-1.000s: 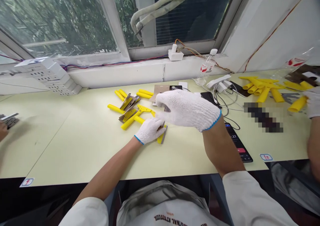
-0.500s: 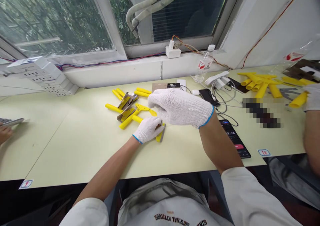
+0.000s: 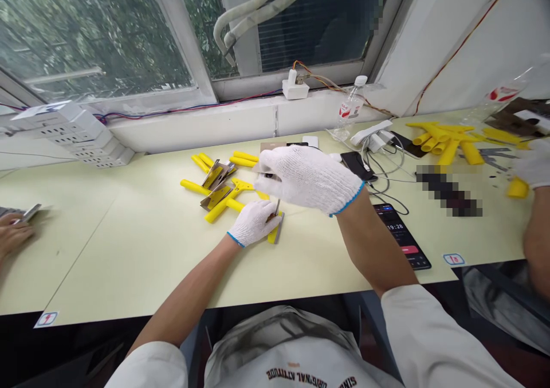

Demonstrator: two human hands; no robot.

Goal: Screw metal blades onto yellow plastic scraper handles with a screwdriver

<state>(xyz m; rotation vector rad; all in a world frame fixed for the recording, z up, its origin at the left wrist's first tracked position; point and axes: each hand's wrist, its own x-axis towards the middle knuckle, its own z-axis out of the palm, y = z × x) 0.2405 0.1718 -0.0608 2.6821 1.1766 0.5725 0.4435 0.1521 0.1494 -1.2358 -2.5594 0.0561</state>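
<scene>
White knit cotton gloves (image 3: 307,176) with blue-edged cuffs cover both hands. The left hand (image 3: 253,223) is closed around a glossy yellow plastic scraper handle (image 3: 273,236) on the pale laminate table (image 3: 129,262), a slim metal piece (image 3: 277,207) standing up at its end. The right hand (image 3: 309,179) hangs above it, fingertips (image 3: 268,160) pinched on a thin steel blade (image 3: 264,170). Just beyond lie yellow scrapers with flat steel heads (image 3: 217,196) in a loose heap. Far right, a co-worker's gloved hand (image 3: 535,167) is near a stubby yellow plastic tube (image 3: 518,188).
</scene>
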